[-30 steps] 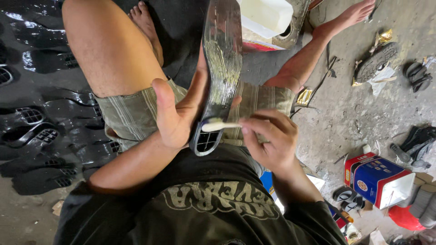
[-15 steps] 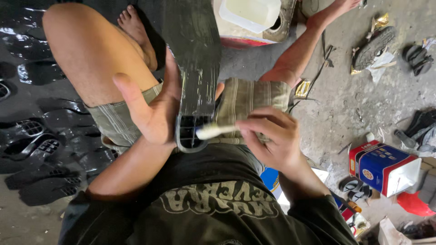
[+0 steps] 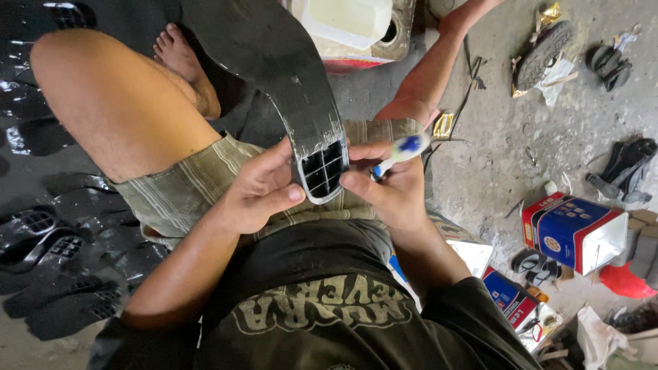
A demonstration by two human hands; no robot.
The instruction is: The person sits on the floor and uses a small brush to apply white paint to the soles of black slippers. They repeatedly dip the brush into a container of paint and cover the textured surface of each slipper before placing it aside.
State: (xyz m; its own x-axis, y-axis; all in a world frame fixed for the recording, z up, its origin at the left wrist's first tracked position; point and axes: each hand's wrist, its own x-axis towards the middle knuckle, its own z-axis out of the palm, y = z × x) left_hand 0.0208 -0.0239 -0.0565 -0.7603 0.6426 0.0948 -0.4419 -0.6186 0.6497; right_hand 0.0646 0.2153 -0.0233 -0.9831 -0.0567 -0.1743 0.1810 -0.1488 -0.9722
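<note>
Black sole (image 3: pixel 301 103) extends past the top frame edge, over the lap. Left hand (image 3: pixel 257 188) grasps its grid end; right hand (image 3: pixel 387 188) pinches a toothbrush (image 3: pixel 404 151), bristles apparently hidden.

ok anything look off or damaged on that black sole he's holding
Not damaged, as far as shows. The black sole has streaky whitish smears near its grid end, just above the cut-out squares, held by the left hand. The right hand holds a toothbrush beside it.
</note>
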